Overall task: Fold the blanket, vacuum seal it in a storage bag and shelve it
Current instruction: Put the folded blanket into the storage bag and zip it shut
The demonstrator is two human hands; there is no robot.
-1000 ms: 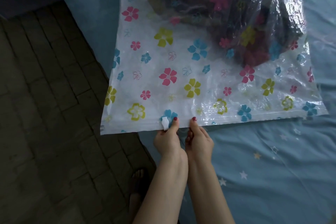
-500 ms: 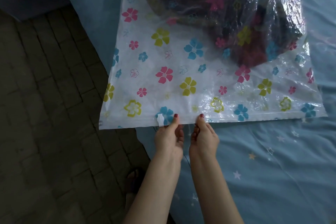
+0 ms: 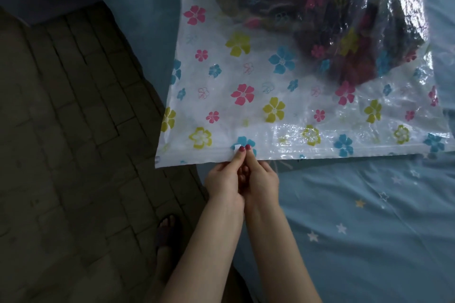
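Hands just closed up: half a sec ago they were apart on the seal edge, now left hand (image 3: 225, 181) & right hand (image 3: 262, 178) touch, both thumbs pinching the zip strip right at the white slider clip (image 3: 236, 148). Storage bag (image 3: 246, 110) lies on the bed (image 3: 369, 216), blanket (image 3: 332, 32) inside, well beyond the fingertips. Looks like they're abt to run the clip & finish sealing.

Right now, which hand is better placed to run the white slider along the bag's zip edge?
Left, probably. The left hand has its thumb on the white slider at the storage bag edge; the right hand pinches the zip strip just beside it, placed to steady it.
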